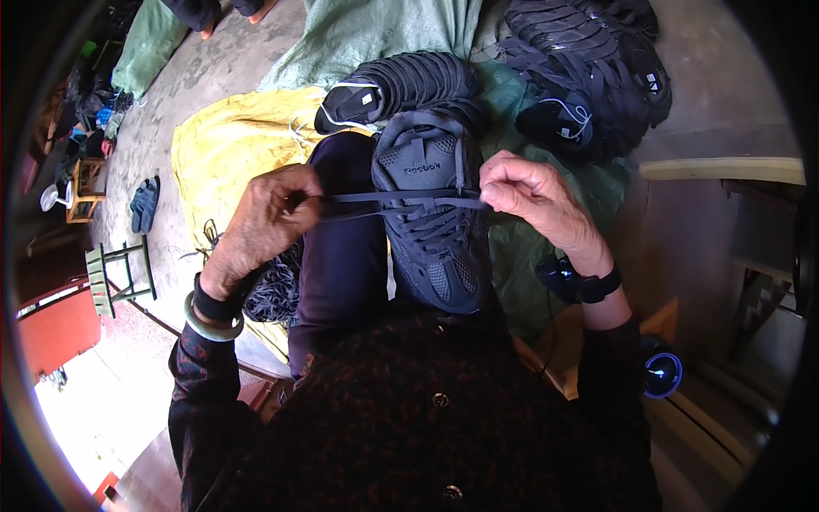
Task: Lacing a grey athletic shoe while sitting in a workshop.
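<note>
Right now a dark grey sneaker point(431, 218) rests on the person's lap, toe toward the body and heel pointing away, lying along the right thigh beside the dark trouser leg point(341, 247). The left hand point(260, 226) has its fingers pinched together on one end of the grey lace point(401, 199); the right hand point(533, 192) has its fingers clamped on the other end, so the lace runs taut across the shoe's tongue between the two hands. A pale green bangle point(209, 326) and a dark band sit on the left wrist, and a black wristband point(597, 286) is on the right.

Beyond the lap, on the floor, a yellow sack point(226, 141) lies to the left and a green sack point(375, 30) spreads farther off. A row of dark sneakers point(401, 85) lies just beyond the held shoe, and a bigger heap of dark sneakers point(597, 77) sits toward the upper right. A small green stool point(119, 277) stands well off to the left.
</note>
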{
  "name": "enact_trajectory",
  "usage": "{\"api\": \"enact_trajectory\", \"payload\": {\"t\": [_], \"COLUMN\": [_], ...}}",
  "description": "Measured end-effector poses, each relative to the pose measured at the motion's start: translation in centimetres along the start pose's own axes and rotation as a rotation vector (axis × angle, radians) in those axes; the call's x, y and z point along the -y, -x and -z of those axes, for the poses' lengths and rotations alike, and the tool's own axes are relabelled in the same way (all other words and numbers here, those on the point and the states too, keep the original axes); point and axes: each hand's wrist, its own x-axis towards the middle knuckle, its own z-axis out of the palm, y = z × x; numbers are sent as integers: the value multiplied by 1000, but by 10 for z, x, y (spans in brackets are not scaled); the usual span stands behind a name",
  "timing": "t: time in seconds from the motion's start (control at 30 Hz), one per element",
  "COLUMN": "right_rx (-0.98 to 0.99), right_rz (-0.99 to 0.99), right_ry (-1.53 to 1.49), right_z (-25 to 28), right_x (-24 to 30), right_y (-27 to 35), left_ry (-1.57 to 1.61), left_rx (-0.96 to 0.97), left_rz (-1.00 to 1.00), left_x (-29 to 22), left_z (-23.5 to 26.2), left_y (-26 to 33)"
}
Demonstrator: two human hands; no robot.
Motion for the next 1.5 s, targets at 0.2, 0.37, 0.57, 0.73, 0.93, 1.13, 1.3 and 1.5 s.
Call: {"api": "enact_trajectory", "payload": {"t": [0.2,0.37,0.57,0.73,0.93,1.13,1.3,1.5], "right_rx": [-81,-105,-153,-170,-193,-257,-255,-217], "right_rz": [-58,-56,-48,-72,-91,-13,195,231], "right_ry": [41,11,67,98,109,171,404,506], "right_z": [-13,-17,-22,-24,-24,-29,-42,-52], "right_x": [2,-4,-7,-2,-1,11,29,43], "right_y": [-5,-5,-3,-1,2,7,3,-2], "left_ry": [122,382,385,-238,-424,-200,-225,36], "left_rx": [-128,-180,-195,-159,-345,-116,-79,131], "left_rz": [32,35,-28,11,-131,-200,-164,6], "left_x": [27,22,33,45,9,-51,-40,-31], "left_z": [33,47,53,21,-24,-44,-55,-30], "left_y": [24,30,17,-2,-10,5,-2,1]}}
